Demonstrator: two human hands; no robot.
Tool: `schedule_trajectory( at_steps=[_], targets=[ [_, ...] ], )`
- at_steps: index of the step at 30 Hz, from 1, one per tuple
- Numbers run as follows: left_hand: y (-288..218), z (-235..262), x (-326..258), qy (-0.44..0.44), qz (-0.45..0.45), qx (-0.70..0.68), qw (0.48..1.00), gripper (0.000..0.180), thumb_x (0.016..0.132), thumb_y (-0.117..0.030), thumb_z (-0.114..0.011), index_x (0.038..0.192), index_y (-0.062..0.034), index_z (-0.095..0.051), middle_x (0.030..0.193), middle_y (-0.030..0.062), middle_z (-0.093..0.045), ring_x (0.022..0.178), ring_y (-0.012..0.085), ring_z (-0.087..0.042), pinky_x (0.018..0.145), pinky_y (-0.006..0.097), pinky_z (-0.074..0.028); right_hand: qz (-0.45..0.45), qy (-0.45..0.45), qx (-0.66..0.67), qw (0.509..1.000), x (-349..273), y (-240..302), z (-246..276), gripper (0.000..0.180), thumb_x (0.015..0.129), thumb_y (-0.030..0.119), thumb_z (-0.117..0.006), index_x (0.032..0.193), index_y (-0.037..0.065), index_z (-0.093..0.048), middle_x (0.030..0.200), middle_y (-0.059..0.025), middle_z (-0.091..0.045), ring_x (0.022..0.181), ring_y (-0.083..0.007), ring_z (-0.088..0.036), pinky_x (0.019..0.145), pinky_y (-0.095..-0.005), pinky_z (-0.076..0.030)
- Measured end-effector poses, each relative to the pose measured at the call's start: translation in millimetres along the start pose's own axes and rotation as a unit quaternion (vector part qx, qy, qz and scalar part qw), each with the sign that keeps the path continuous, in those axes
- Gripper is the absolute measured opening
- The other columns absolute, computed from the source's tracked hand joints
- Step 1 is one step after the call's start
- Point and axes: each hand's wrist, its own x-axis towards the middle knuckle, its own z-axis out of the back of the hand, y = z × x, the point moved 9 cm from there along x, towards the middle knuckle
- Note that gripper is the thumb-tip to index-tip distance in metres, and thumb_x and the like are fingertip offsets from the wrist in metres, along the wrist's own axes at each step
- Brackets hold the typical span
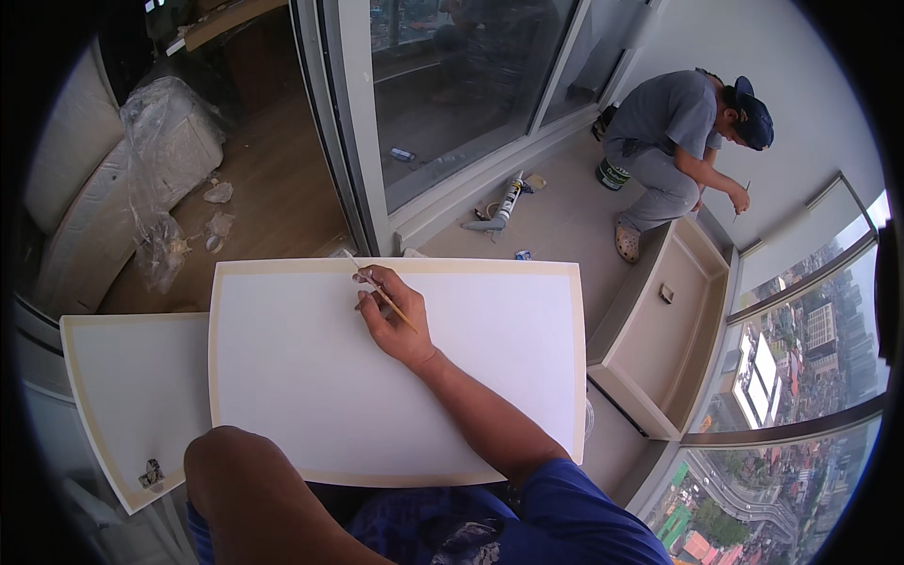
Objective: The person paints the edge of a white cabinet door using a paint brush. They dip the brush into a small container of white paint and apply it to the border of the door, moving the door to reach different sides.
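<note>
My right hand is closed around a thin paintbrush with a wooden handle. The brush points away from me, its tip at the far edge of a white rectangular panel with a tan border along its edges. The hand is over the far part of this panel; whether it rests on it I cannot tell. At the lower left a bent bare limb overlaps the panel's near edge. My left hand does not show.
A second white panel lies at left, with a small metal piece on it. Ahead are a caulking gun and a sliding glass door. At right, a person squats beside a green bucket and a beige tray-like panel.
</note>
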Motion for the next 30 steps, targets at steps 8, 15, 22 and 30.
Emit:
schedule_trajectory(
  at_steps=[8,15,22,30],
  targets=[
    [-15.0,5.3,11.0,0.001,0.034,0.087,0.996,0.034,0.106,-0.032,-0.059,0.091,-0.0027,-0.068,0.116,0.0226,-0.075,0.112,0.0383,-0.073,0.098,0.053,-0.056,0.048,-0.022,0.001,0.999,-3.5,17.5,7.2,0.032,0.095,0.003,-0.065,0.126,0.002,-0.061,0.101,-0.0119,-0.073,0.069,-0.0193,-0.065,0.067,-0.0345,-0.055],
    [-57.9,108.7,-53.9,-0.230,0.094,0.349,0.904,0.039,0.107,-0.034,-0.057,0.086,-0.0030,-0.069,0.115,0.0222,-0.075,0.112,0.0385,-0.073,0.098,0.054,-0.055,0.064,-0.035,-0.001,0.997,-6.4,16.6,14.6,0.034,0.093,0.005,-0.065,0.126,0.004,-0.061,0.095,-0.0139,-0.071,0.069,-0.0227,-0.063,0.068,-0.0345,-0.053],
    [-31.1,213.6,-189.3,-0.486,0.165,0.501,0.696,0.024,0.110,-0.013,-0.052,0.111,0.0037,-0.069,0.123,0.0171,-0.072,0.103,0.0214,-0.072,0.092,0.035,-0.054,0.010,-0.049,0.033,0.998,-7.0,6.0,17.8,0.038,0.094,0.003,-0.066,0.131,0.004,-0.059,0.106,-0.0104,-0.073,0.071,-0.0147,-0.064,0.068,-0.0307,-0.053],
    [30.1,258.7,-244.8,-0.580,0.167,0.434,0.669,0.020,0.102,-0.019,-0.074,0.092,-0.0026,-0.068,0.077,0.0013,-0.069,0.066,0.0058,-0.063,0.058,0.024,-0.052,0.112,-0.096,0.042,0.988,-4.6,13.3,21.9,0.050,0.094,-0.005,-0.063,0.143,-0.003,-0.053,0.136,-0.0157,-0.068,0.084,-0.0163,-0.074,0.076,-0.0287,-0.059]
  ],
)
